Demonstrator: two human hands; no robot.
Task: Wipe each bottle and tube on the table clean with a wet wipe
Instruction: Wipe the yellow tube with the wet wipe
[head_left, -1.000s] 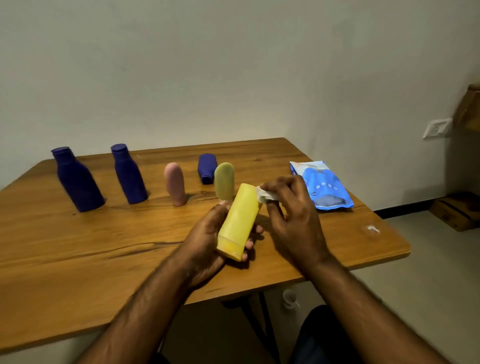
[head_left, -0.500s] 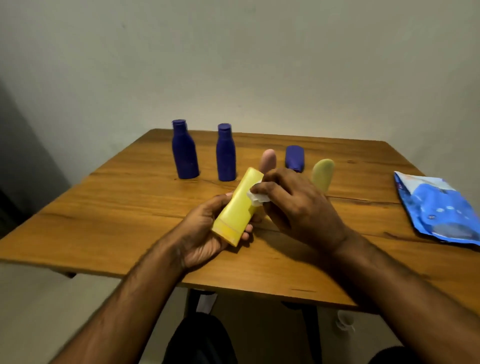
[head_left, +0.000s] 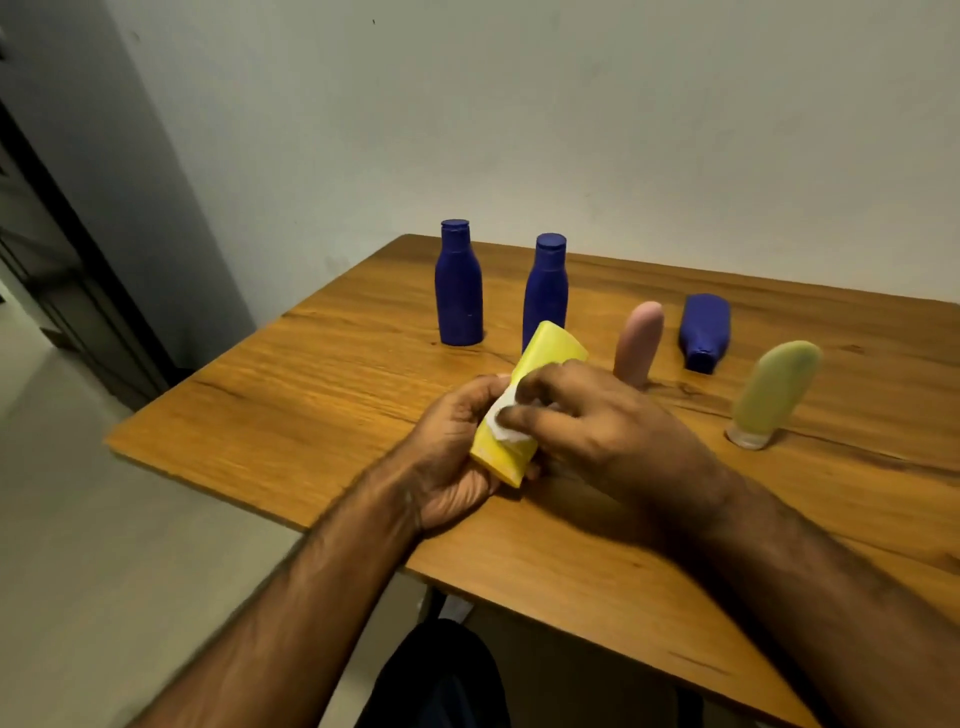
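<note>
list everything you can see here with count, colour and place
wooden table: one, orange-brown, against the pale wall
upright plastic bottles: two, dark blue, far side of the table, second one beside the first
small bottle lying down: one, dark blue, far side, cap toward the camera
rounded pink tube: one, standing behind the right hand
rounded green tube: one, pale green, standing on its clear cap, right side
yellow tube: one, held above the table
wet wipe: one, white, pressed on the yellow tube
left hand: holds the yellow tube
right hand: presses the wet wipe
</note>
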